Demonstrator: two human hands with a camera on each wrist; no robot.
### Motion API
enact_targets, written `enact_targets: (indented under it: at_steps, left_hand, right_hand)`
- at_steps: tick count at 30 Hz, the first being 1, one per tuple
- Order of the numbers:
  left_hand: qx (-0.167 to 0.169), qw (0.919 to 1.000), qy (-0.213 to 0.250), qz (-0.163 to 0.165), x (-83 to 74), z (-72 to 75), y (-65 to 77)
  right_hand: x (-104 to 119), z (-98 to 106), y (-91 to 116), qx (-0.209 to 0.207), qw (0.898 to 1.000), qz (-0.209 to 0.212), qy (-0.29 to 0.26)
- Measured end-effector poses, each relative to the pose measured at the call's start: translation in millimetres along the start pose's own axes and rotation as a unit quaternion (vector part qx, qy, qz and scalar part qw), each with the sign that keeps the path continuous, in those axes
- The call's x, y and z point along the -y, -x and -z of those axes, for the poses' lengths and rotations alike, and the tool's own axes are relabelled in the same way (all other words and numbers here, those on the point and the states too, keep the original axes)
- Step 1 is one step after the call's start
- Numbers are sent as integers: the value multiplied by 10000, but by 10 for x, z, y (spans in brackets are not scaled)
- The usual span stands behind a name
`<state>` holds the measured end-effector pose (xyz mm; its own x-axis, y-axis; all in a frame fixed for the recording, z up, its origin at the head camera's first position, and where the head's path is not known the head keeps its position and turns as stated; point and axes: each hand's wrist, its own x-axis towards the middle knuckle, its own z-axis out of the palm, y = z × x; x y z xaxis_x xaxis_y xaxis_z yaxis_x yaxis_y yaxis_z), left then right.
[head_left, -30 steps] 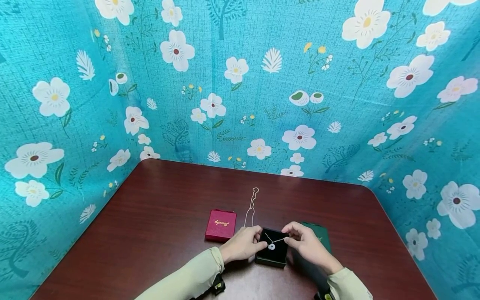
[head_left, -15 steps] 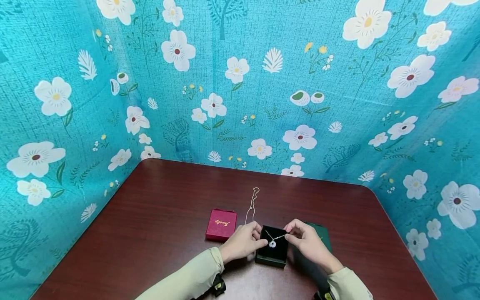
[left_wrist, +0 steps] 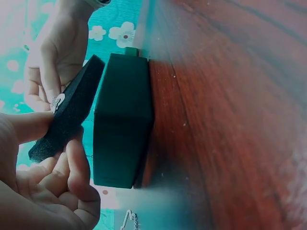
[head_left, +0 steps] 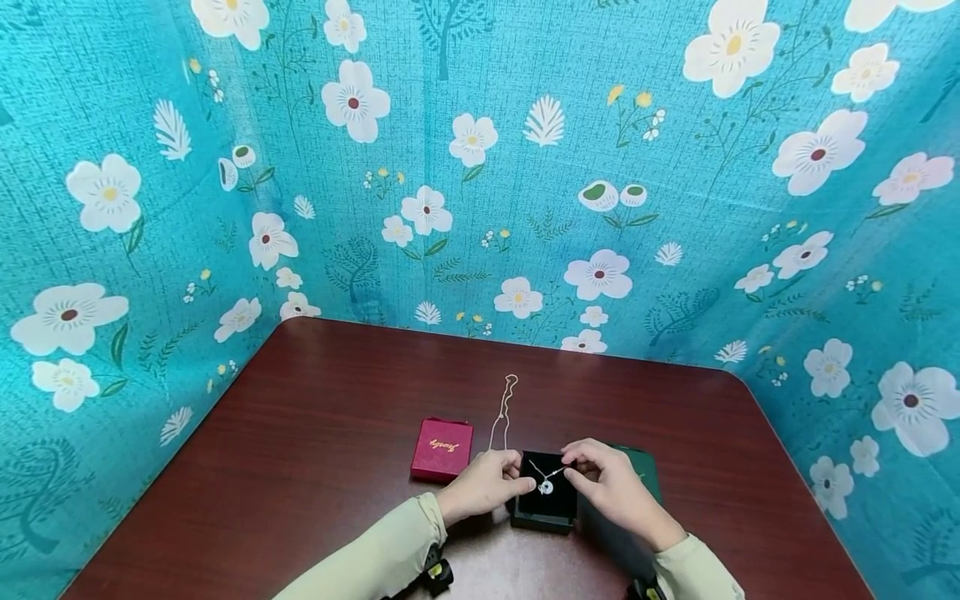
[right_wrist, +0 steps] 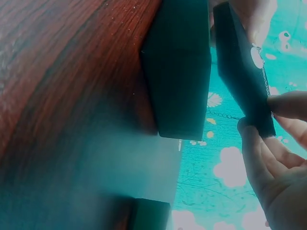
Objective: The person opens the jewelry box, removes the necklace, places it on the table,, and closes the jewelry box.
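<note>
A black foam jewelry pad (left_wrist: 79, 105) tilts just above a dark green box (left_wrist: 122, 124). Across its face lies a silver necklace with a round pendant (head_left: 546, 487), its chain spreading toward the pad's far corners. My left hand (head_left: 483, 485) pinches the pad's left side, thumb on the face and fingers beneath. On the opposite side, my right hand (head_left: 615, 487) grips the pad's right edge with the chain by the thumb, as the right wrist view shows. A stretch of chain (right_wrist: 223, 115) hangs between pad and box there.
Left of the hands lies a red jewelry box (head_left: 442, 450) with gold lettering. A thin gold chain necklace (head_left: 502, 415) stretches over the table behind the left hand. Partly covered by the right hand is a green lid or box (head_left: 642, 471). A flowered curtain (head_left: 480, 208) surrounds the table.
The pad, held in both hands, has risen slightly at its far edge, and the pendant has shifted a little up and right. The boxes and gold chain stay in place.
</note>
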<state>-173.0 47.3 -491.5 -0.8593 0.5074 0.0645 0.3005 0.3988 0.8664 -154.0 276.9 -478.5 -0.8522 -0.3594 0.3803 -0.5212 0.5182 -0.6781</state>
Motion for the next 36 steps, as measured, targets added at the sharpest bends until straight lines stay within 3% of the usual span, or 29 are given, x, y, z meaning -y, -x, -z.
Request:
enact_targets:
  at_steps: [12,17,22,27,36]
  left_hand:
    - [-91,9993,342,91,-26,1,-6]
    - [-135,9992,380,-32,-37,-4,-1]
    - [-128,9980,577,-214,-72,-7,25]
    - [-33,9956,902,-253,-103,-11,34]
    - [108,9939,1039,-360,-100,-23,20]
  right_hand:
    - [39,21,-11,111,9912,721,1105]
    - [49,38,-34,-90,9720,1457,1842]
    - [35,52,-60,-194,9557,2052,2099]
    - [57,72,-87,-246,9441,2375,2273]
    - [94,89,-115,-131,9294,2688,2525]
